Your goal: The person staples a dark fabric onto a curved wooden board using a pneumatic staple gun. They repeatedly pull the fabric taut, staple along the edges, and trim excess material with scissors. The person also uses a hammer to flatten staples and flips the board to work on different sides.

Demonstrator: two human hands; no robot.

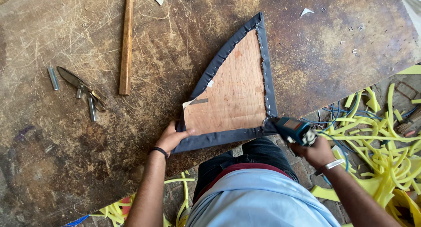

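Observation:
A triangular plywood panel [232, 91] lies on the worn brown workbench [66, 135], its edges wrapped in dark grey fabric [267, 73] fixed with staples. My left hand [172, 137] presses the fabric at the panel's near left corner, thumb on the wood. My right hand [316, 151] grips a teal staple gun [293, 129] whose nose touches the panel's near right corner, at the table's edge. A blue hose runs from the gun.
Scissors [81, 84] and small metal staple strips [53, 78] lie at the left of the bench. A wooden stick [126, 40] lies behind them. Yellow foam strips [386, 143] litter the floor to the right, with blue hose among them. Loose staples dot the far right of the bench.

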